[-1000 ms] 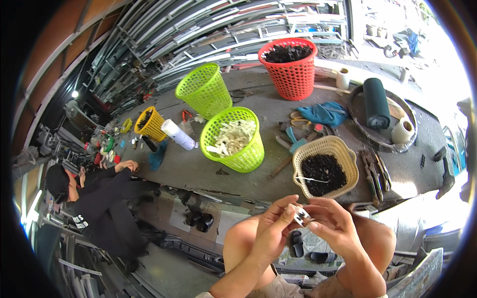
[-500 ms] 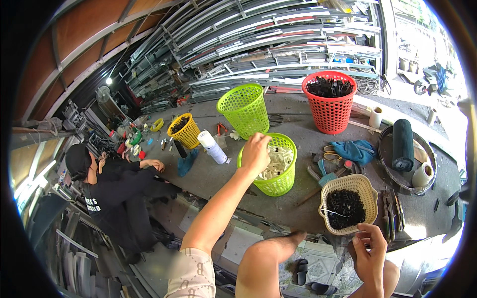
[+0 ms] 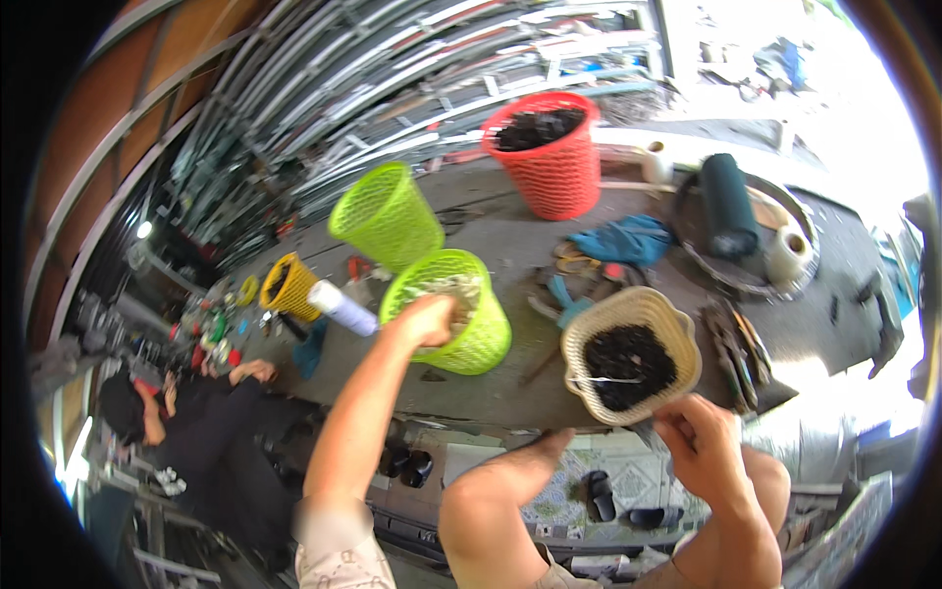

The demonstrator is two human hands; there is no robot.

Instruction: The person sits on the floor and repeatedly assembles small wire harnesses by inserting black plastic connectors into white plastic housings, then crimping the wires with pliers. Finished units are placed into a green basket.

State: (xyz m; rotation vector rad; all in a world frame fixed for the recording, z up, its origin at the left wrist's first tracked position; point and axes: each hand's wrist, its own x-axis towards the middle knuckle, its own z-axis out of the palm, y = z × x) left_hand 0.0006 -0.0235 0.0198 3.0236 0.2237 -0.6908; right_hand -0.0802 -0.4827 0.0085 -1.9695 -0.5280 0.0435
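Note:
My left hand (image 3: 432,320) reaches down into the near green basket (image 3: 473,346), which holds pale, whitish small pieces (image 3: 468,287). Its fingers are sunk among them and hidden from sight. Beside the near rim of the cream basket (image 3: 693,359), my right hand (image 3: 703,442) is held with its fingers curled and drawn together; whether anything is pinched in them is too blurred to see. Small black pieces (image 3: 628,371) fill the bottom of the cream basket, and a thin white strip lies across them.
Farther back stand another green basket (image 3: 391,221), a red basket (image 3: 551,182) of black pieces and a yellow basket (image 3: 297,293). A spray can (image 3: 343,308), blue cloth (image 3: 624,240), pliers-like tools (image 3: 738,353) and a round tray (image 3: 807,211) share the table. A person in black (image 3: 221,452) sits at left.
The view has swung right, so everything sits farther left. My left hand has gone from the basket's rim down into the pale pieces. My right hand's fingers have curled closer together.

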